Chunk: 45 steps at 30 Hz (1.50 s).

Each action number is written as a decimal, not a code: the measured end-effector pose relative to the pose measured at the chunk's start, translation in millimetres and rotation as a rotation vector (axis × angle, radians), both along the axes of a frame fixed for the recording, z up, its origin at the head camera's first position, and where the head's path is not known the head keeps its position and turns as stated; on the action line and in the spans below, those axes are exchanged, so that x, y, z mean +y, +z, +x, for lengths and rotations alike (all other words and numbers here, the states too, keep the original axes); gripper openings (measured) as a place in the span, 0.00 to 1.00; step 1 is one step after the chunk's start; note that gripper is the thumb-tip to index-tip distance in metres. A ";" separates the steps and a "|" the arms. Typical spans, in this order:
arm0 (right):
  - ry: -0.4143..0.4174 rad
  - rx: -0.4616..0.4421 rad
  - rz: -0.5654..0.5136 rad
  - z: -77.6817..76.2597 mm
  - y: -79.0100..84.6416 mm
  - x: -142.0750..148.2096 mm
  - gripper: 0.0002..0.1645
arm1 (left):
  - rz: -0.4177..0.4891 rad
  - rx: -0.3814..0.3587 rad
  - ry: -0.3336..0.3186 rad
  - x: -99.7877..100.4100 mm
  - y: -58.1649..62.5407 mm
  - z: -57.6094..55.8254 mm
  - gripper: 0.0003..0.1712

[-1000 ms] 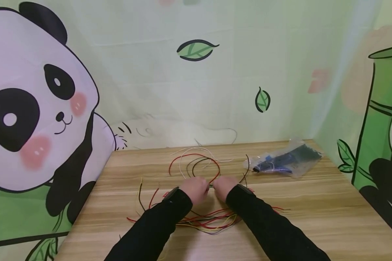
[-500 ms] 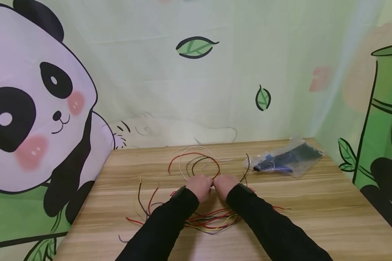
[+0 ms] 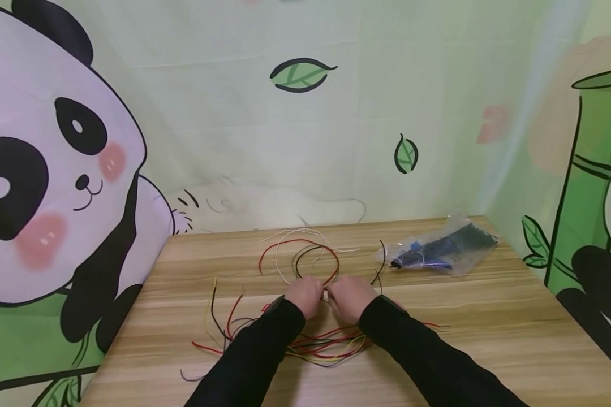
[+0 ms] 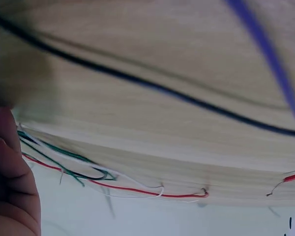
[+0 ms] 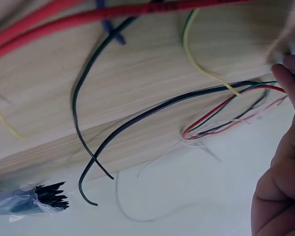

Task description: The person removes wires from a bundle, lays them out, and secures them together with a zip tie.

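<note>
In the head view my left hand (image 3: 305, 297) and right hand (image 3: 350, 298) meet near the table's middle, fingertips close together. Both pinch a small bundle of thin electrical wires between them. From the bundle a red wire (image 3: 338, 264) and a white wire (image 3: 277, 260) curve away towards the back. Green, white and red wire (image 4: 137, 189) ends lead from my curled left fingers (image 4: 10, 160) in the left wrist view. The right wrist view has green, red and black wire (image 5: 152, 109) running to my right fingertips (image 5: 284, 73). Exactly which strands each hand grips is hidden.
Loose red, yellow, black and purple wires (image 3: 331, 357) lie in a pile under and between the forearms. More wire ends (image 3: 231, 311) spread at left. A clear plastic bag (image 3: 443, 251) with dark and blue contents lies at back right. A printed cloth (image 3: 224, 141) hangs behind the table.
My left hand has moved slightly right towards the right hand, then shifted a little back left. The view has drifted slightly. Both hands stay on the wires.
</note>
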State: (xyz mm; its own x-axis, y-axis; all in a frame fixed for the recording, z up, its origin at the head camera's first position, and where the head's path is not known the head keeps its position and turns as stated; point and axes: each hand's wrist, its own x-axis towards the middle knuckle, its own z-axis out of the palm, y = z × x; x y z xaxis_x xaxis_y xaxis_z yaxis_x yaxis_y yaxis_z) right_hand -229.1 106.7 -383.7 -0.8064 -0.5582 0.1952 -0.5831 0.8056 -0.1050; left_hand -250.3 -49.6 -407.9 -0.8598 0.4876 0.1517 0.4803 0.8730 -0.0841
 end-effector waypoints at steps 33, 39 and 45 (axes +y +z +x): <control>-0.072 -0.233 -0.185 28.5 31.0 116.8 0.08 | 0.081 -0.033 0.002 -8.0 -4.6 -0.8 0.11; -0.131 -0.193 -0.184 27.2 33.9 147.9 0.08 | 0.065 -0.008 -0.006 -9.0 -5.9 -1.3 0.13; -0.215 -0.173 -0.187 29.8 37.5 178.5 0.06 | 0.048 0.019 0.022 -9.9 -5.2 0.8 0.11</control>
